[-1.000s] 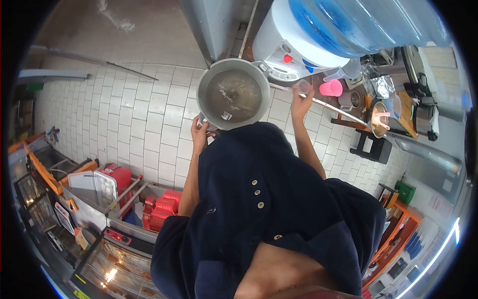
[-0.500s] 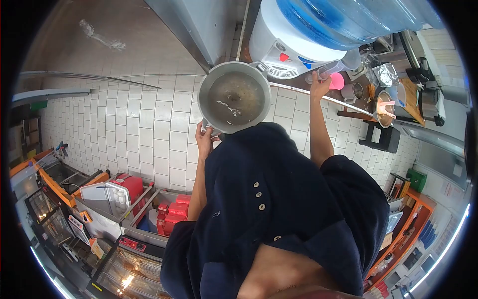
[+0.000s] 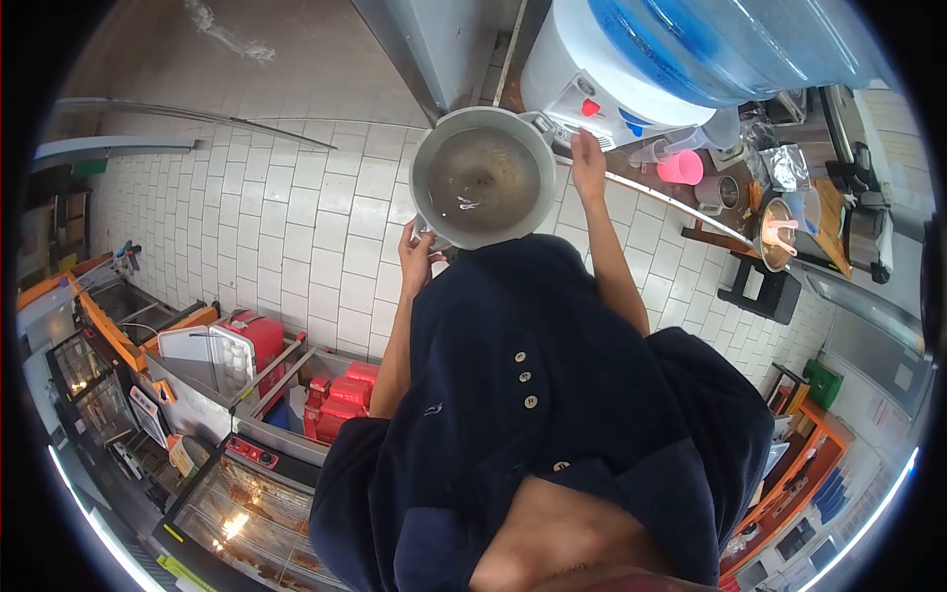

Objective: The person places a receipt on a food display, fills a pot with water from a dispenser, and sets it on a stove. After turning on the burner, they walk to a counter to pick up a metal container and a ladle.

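The round grey metal pot (image 3: 483, 117) of cloudy liquid (image 3: 498, 170) is left of the white plastic water dispenser (image 3: 555, 54). The left hand (image 3: 418, 262) grips 1 pot handle. The right hand (image 3: 589, 170), empty, fingers extended, is near the dispenser's front; right of it stands 1 pink plastic cup (image 3: 681, 168).

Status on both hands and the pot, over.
Left hand holds pot by handle. Right hand open, empty, beside pot. Liquid inside. Water dispenser near far handle.
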Available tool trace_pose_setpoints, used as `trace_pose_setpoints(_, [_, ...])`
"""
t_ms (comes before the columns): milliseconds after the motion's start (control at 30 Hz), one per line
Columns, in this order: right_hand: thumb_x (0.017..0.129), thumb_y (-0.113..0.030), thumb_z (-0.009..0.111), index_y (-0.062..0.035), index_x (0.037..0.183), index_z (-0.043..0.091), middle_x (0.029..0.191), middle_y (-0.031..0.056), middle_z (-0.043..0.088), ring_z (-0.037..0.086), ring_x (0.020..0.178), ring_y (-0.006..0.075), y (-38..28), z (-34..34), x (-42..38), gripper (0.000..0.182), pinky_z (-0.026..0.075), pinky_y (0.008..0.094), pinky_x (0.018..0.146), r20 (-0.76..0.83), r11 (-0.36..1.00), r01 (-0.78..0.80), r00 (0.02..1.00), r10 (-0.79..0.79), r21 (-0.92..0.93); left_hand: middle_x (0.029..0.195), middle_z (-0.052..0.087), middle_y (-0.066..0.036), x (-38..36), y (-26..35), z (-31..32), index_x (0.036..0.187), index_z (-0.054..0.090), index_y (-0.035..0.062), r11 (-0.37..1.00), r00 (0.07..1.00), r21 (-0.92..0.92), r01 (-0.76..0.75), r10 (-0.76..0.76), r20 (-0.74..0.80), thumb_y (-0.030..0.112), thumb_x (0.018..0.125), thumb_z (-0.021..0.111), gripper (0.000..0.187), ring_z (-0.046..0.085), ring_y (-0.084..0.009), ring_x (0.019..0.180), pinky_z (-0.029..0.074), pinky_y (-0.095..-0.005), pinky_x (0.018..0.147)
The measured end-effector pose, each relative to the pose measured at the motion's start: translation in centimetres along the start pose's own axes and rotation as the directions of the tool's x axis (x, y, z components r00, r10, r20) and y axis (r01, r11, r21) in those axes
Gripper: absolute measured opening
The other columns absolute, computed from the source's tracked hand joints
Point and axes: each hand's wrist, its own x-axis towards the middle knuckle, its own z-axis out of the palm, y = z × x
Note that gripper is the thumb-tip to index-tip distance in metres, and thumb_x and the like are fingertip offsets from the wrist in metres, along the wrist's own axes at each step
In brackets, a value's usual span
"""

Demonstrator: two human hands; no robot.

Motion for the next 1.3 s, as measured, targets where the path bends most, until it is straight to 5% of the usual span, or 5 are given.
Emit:
trace_pose_setpoints(167, [0.09,-0.022,0.052,-0.0013,0.1,0.065,0.088,0.0136,0.068,0.064,0.082,0.0233,-1.7,3.2,3.6,0.026,0.047,0.0301,0.075,0.359,0.979,-0.082,0.922,0.146,-0.187,0.088,0.06,-0.013,0.1,-0.3,-0.2,0.129,0.038,0.001,1.0,1.0,-0.014,-0.003,0.003,-0.008,0.004,0.086,0.051,0.046,0.066,-0.0251,0.068,0.052,-0.0242,0.043])
trace_pose_setpoints(400, [0.089,-0.013,0.05,-0.003,0.094,0.065,0.081,0.0104,0.068,0.065,0.078,0.021,-0.7,3.6,4.4,0.019,0.048,0.0317,0.072,0.396,0.973,0.134,0.917,-0.051,-0.186,0.095,0.063,-0.016,-0.1,-0.3,0.0,0.127,0.039,0.003,1.0,1.0,-0.02,-0.004,0.004,-0.023,0.003,0.084,0.051,0.045,0.067,-0.0234,0.07,0.05,-0.023,0.044])
trace_pose_setpoints(633, [0.091,-0.016,0.052,-0.0025,0.093,0.066,0.08,0.0058,0.068,0.059,0.065,0.0126,1.1,3.8,3.4,0.02,0.048,0.028,0.061,0.396,0.981,0.067,0.918,0.011,-0.182,0.093,0.063,-0.013,-1.8,0.0,0.4,0.127,0.042,0.0032,1.0,0.999,-0.012,-0.014,0.014,-0.033,0.002,0.084,0.05,0.044,0.067,-0.0218,0.07,0.049,-0.0226,0.043])
trace_pose_setpoints(900, [0.092,-0.019,0.052,-0.0017,0.09,0.065,0.078,0.0078,0.067,0.062,0.071,0.019,-1.3,4.7,0.8,0.022,0.047,0.0297,0.069,0.423,0.991,0.05,0.906,0.005,-0.12,0.091,0.06,-0.008,-5.0,2.0,-1.8,0.126,0.045,0.0027,0.999,0.992,-0.012,-0.05,0.048,-0.116,0.003,0.082,0.052,0.045,0.066,-0.0201,0.067,0.046,-0.0206,0.039])
trace_pose_setpoints(1300, [0.09,-0.015,0.053,-0.0002,0.088,0.065,0.076,0.0073,0.067,0.061,0.07,0.014,-13.2,12.3,-8.3,0.019,0.045,0.0271,0.068,0.515,0.98,0.156,0.854,-0.073,-0.121,0.098,0.06,-0.011,-11.5,5.3,-13.2,0.127,0.044,-0.004,0.972,0.963,-0.113,-0.208,0.183,-0.199,0.0,0.082,0.049,0.045,0.064,-0.018,0.065,0.056,-0.0249,0.048])
